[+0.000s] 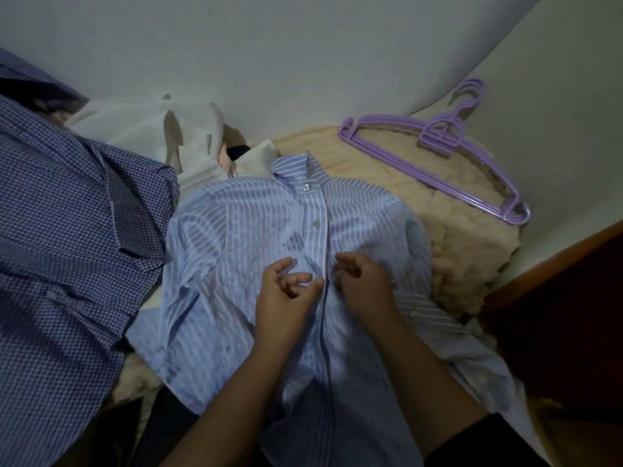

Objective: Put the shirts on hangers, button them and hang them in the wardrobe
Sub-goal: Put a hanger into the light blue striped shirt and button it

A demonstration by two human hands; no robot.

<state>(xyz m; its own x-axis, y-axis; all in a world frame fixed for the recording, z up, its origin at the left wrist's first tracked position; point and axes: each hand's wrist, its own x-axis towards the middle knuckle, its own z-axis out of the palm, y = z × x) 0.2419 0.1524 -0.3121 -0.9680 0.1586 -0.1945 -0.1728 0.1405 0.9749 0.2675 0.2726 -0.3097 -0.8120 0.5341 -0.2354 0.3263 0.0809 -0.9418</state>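
Head view: both hands' fingers pinch the striped shirt placket (left hand, right hand); no legible writing.

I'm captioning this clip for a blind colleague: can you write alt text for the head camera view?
Two hands, left hand and right hand, work at the button placket of a light blue striped shirt lying flat on a beige blanket. Purple hangers lie beyond it; a dark blue checked shirt lies left.

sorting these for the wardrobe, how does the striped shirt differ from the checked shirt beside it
The striped shirt is light blue with white stripes; the checked shirt is darker blue with a fine check. The striped one lies flat, front up, under both hands; the checked one lies rumpled, untouched. Both rest on the bed and have collars.
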